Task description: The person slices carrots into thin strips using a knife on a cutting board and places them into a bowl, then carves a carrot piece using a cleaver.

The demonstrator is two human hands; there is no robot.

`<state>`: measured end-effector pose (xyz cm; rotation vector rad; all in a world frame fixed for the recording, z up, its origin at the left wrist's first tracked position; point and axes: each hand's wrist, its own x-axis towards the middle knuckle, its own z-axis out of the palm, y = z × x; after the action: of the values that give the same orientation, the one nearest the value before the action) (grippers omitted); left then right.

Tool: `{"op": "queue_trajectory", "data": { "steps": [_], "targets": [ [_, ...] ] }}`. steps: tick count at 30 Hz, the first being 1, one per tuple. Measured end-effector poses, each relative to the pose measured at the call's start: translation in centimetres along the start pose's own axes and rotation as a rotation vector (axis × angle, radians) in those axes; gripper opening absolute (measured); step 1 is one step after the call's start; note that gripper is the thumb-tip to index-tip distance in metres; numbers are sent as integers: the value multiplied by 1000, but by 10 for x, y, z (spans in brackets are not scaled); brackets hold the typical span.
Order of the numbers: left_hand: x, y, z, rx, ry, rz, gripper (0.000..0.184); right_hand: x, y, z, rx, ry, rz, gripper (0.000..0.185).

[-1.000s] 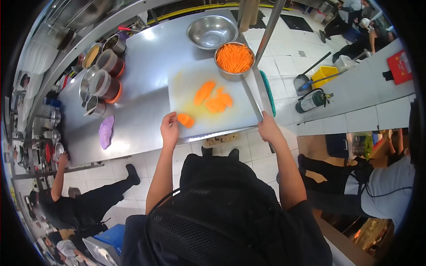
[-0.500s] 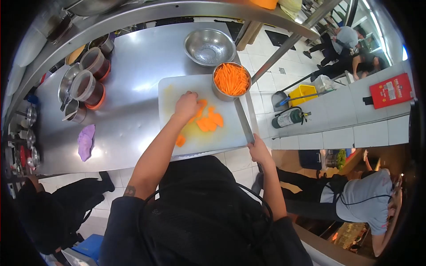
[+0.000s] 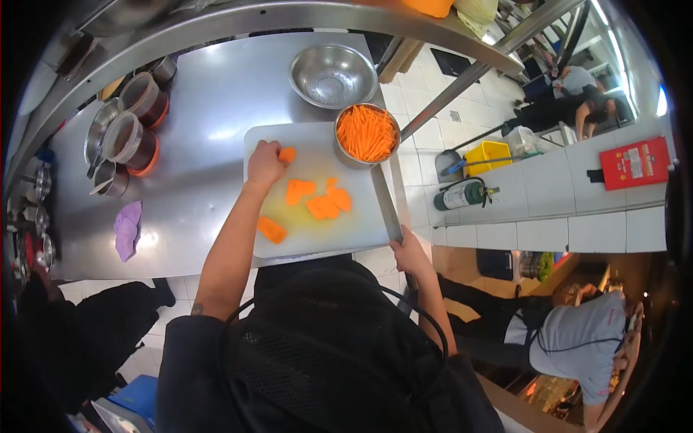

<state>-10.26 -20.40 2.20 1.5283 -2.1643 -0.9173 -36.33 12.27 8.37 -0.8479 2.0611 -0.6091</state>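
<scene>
On the white cutting board [image 3: 361, 231], my left hand [image 3: 266, 164] is at the upper left, its bent fingers against an orange carrot piece [image 3: 286, 156]. My right hand [image 3: 410, 254] grips a large knife [image 3: 385, 202] at the board's right edge, its blade pointing away from me. Several cut carrot pieces [image 3: 323, 207] lie around the board's middle, and another carrot piece [image 3: 271, 229] rests at the lower left. A steel pot [image 3: 351, 157] full of carrot sticks [image 3: 367, 133] stands at the board's far right corner.
An empty metal bowl [image 3: 332, 76] sits beyond the board. Sauce containers [image 3: 130, 141] and a purple cloth [image 3: 128, 231] are on the steel table [image 3: 209, 94] at left. A metal post [image 3: 462, 90] rises at right. Co-workers are on both sides, one in a grey shirt [image 3: 581, 343].
My left hand has moved from beside me onto the board, then left with a carrot piece, and the pieces are more spread out. My right hand still holds the knife. The view has shifted.
</scene>
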Motion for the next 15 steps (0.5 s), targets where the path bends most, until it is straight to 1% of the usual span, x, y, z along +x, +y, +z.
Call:
{"op": "queue_trajectory", "data": {
  "steps": [1, 2, 4, 5, 6, 7, 8, 9, 11, 12, 13, 14, 15],
  "targets": [
    [-5, 2, -5, 133, 52, 2, 31, -2, -8, -2, 40, -38, 58, 43],
    [-9, 6, -6, 142, 61, -2, 31, 0, -6, -3, 60, -65, 66, 43],
    [-28, 20, 4, 160, 384, 167, 30, 5, 8, 0, 49, -81, 29, 43],
    [-38, 25, 14, 171, 380, 160, 30, 7, 16, 1, 32, -86, -8, 43],
    [-47, 30, 27, 115, 286, 285, 29, 7, 22, 2, 35, -96, -10, 43],
    [-58, 42, 33, 63, 195, 408, 28, 6, 27, 4, -3, -93, -84, 51],
    [-73, 55, 42, 15, 70, 434, 25, 8, 29, 6, -41, -89, -164, 60],
    [-89, 71, 48, -32, -58, 456, 22, 2, 21, 3, -35, -102, -176, 60],
    [-105, 93, 62, 13, -32, 442, 19, -19, 1, -9, -119, -105, -211, 57],
    [-111, 98, 66, 43, -15, 441, 16, -19, 7, -8, -115, -116, -217, 57],
    [-115, 97, 71, 51, -12, 435, 16, -19, 14, -7, -232, -55, -276, 53],
    [-117, 95, 77, 133, 32, 421, 13, -18, 18, -6, -348, 11, -334, 49],
    [-117, 92, 83, 216, 76, 407, 11, -19, 15, -9, -342, 8, -338, 49]
  ]
}}
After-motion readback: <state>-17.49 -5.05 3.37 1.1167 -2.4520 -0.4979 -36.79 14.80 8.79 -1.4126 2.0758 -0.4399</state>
